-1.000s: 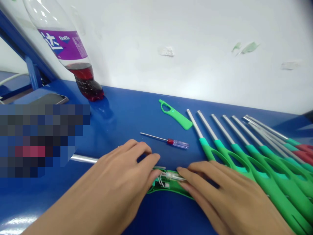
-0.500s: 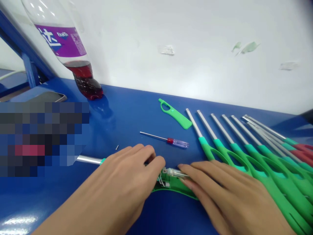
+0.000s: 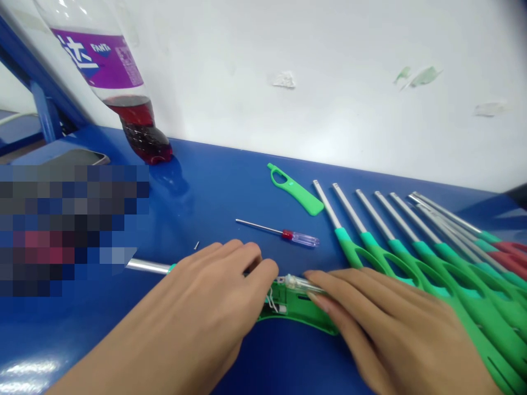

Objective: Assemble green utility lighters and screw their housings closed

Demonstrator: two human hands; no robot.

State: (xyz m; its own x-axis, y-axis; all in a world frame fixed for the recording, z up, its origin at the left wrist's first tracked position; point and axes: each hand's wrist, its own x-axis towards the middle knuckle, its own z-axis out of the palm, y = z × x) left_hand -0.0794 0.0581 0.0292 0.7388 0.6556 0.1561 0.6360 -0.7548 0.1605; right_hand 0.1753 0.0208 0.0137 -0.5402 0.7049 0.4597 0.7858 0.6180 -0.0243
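An opened green lighter [image 3: 302, 315] with a long metal tube lies across the blue table in front of me, its inner parts and a white wire showing. My left hand [image 3: 218, 302] is closed around its middle and hides the trigger area. The silver tube [image 3: 148, 266] sticks out to the left of that hand. Between the thumb and fingers of my right hand [image 3: 382, 323] is a clear fuel tank [image 3: 302, 283], partly covered. Its tip sits at the upper edge of the open handle, near the left fingertips.
A screwdriver [image 3: 300, 238], a green half shell [image 3: 296, 189] and a small screw [image 3: 196, 245] lie beyond my hands. Several assembled lighters [image 3: 395, 241] lie in a row at the right. A soda bottle [image 3: 144, 131] and a phone [image 3: 99, 159] are at the left.
My right hand has drawn the clear tank slightly to the right and up, baring more of the handle's inside. My left hand stays in place on the lighter.
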